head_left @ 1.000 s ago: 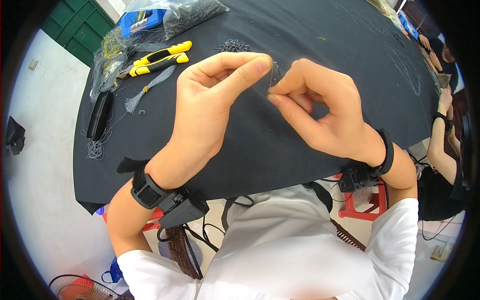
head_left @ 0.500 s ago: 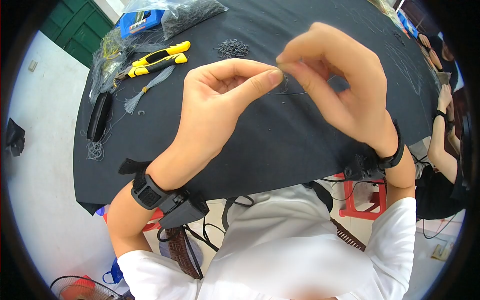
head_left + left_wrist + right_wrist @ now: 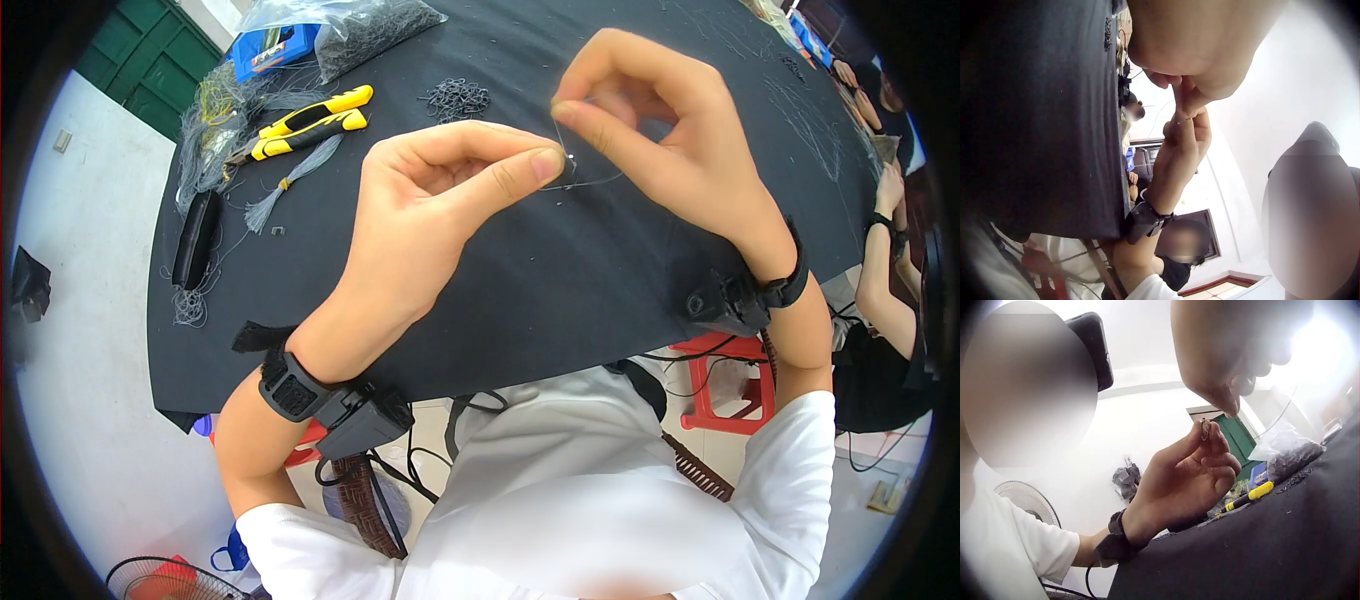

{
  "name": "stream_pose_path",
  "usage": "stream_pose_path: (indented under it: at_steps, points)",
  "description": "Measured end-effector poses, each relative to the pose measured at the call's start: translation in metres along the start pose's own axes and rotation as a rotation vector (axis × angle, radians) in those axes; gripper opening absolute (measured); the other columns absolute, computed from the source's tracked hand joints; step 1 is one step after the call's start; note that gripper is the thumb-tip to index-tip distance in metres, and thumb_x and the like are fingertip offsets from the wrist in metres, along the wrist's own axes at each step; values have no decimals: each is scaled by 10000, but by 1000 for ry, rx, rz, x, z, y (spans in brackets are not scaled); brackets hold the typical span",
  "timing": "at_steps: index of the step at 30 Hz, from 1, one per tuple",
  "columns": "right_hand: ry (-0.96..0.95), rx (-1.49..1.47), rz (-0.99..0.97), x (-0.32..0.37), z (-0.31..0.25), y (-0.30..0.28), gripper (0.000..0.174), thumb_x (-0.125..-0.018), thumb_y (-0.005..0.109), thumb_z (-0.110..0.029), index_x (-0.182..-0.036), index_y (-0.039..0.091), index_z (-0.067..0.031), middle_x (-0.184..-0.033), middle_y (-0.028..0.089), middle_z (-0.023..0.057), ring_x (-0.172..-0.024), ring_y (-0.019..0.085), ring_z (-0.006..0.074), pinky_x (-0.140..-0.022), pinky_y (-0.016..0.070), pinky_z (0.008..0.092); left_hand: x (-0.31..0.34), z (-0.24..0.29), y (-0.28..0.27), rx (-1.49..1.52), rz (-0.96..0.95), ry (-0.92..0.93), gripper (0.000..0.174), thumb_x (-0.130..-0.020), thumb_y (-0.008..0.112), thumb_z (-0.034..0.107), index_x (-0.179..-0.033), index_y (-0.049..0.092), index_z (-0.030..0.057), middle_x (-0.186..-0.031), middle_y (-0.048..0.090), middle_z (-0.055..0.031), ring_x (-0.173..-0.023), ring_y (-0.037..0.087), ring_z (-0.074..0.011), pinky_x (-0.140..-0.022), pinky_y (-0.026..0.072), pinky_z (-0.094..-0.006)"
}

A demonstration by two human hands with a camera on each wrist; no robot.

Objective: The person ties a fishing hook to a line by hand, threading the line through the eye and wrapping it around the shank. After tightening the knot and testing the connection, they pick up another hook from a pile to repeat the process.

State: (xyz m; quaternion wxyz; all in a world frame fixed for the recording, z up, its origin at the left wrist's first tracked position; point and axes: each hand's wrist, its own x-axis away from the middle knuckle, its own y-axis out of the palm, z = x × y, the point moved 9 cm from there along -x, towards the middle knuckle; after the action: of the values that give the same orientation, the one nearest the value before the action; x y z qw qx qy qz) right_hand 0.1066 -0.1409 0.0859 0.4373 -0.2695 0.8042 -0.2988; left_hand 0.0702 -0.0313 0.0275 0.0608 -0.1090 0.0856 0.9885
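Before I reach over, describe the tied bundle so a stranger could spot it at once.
On the black cloth, find the yellow-and-black pliers, left of the person's left hand. The tied bundle lies beside them, on the side nearer the person. Its pale strands are cinched by a yellow tie, unlike the loose tangle by the pliers' tip.
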Motion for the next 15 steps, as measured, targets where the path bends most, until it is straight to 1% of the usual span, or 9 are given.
stream_pose_path:
  at_steps: [3,6,7,8,10,11,14,15]
  points:
    - [133,-347,-19,3,19,14,68,-772,617,-83,-765,561,-46,-551,365,-56,-490,332,26,-442,259,199,0,3,-2,23,15,33,139,-811,616,42,-930,653,-20,-939,642,-98,-878,570,-123,-817,413,-246]
    - [238,-499,-86,8,23,26,84,-783,611,-87,-753,551,-36,-558,365,-73,-504,318,4,-446,252,192,1,4,-7,23,73,45,148,-817,610,51,-942,651,-17,-939,640,-86,-872,562,-113,-806,402,-234]
    - [256,-511,-85,9,23,29,89,-779,607,-80,-742,536,-38,-567,364,-73,-507,316,7,-451,257,185,1,4,-10,13,101,43,153,-819,610,58,-946,650,-15,-935,639,-79,-861,554,-105,-795,397,-228]
    - [226,-517,-76,10,20,31,92,-777,604,-75,-737,530,-40,-573,370,-74,-513,317,6,-453,260,185,2,4,-13,3,128,42,157,-820,610,65,-950,650,-14,-932,637,-71,-850,546,-97,-783,392,-222]
    - [165,-529,-59,12,14,35,97,-774,599,-66,-726,517,-42,-586,384,-75,-525,319,3,-455,265,184,1,1,-17,52,172,36,140,-799,645,60,-919,663,-10,-880,652,-68,-805,577,-89,-746,429,-206]
    - [140,-483,-49,14,10,35,99,-752,598,-52,-722,503,-49,-582,413,-37,-513,357,40,-457,299,204,0,0,-20,76,195,32,133,-788,663,58,-903,670,-8,-854,659,-67,-782,593,-86,-727,447,-198]
    - [-6,-219,6,14,-14,28,96,-728,601,-44,-731,506,-55,-584,434,17,-501,406,108,-462,336,238,0,-1,-20,97,195,35,136,-784,668,65,-899,671,-7,-853,659,-65,-785,591,-82,-730,442,-202]
    - [-33,-184,39,15,-17,26,100,-711,610,-41,-739,516,-62,-600,449,51,-503,443,168,-467,362,267,0,0,-20,98,190,44,135,-785,668,65,-899,670,-7,-854,659,-65,-787,592,-83,-731,443,-202]
